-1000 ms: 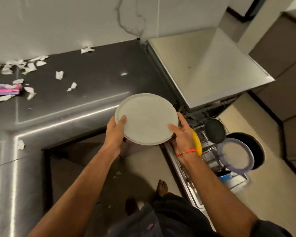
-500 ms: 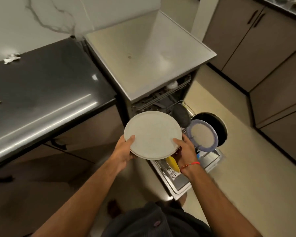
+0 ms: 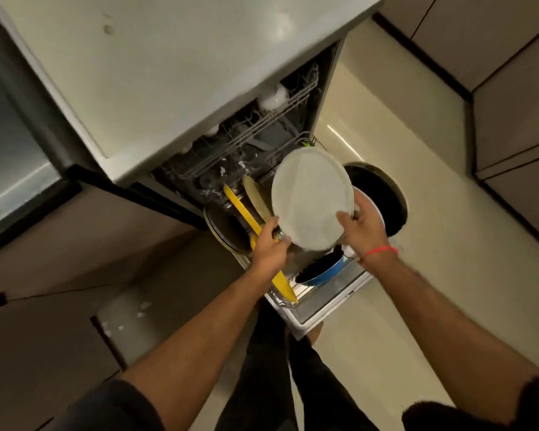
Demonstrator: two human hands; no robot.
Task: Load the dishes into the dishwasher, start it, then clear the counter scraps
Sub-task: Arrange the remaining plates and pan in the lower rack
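— Which step is in hand?

— Loading, by the look of it. The pale plate (image 3: 312,199), right of frame centre, is held tilted over the pulled-out lower rack (image 3: 305,290) — left hand (image 3: 269,247) and right hand (image 3: 363,231) with fingers curled round its lower rim.

— And what is called for next?

— Probably a free slot beside the yellow plate (image 3: 246,217); the plate is to be stood on edge there.

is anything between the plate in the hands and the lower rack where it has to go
Nothing visible covers the lower rack, but it is crowded. Both hands, left and right, hold the round pale grey plate above it. Directly beneath stand a yellow plate, a tan plate and a blue pan.
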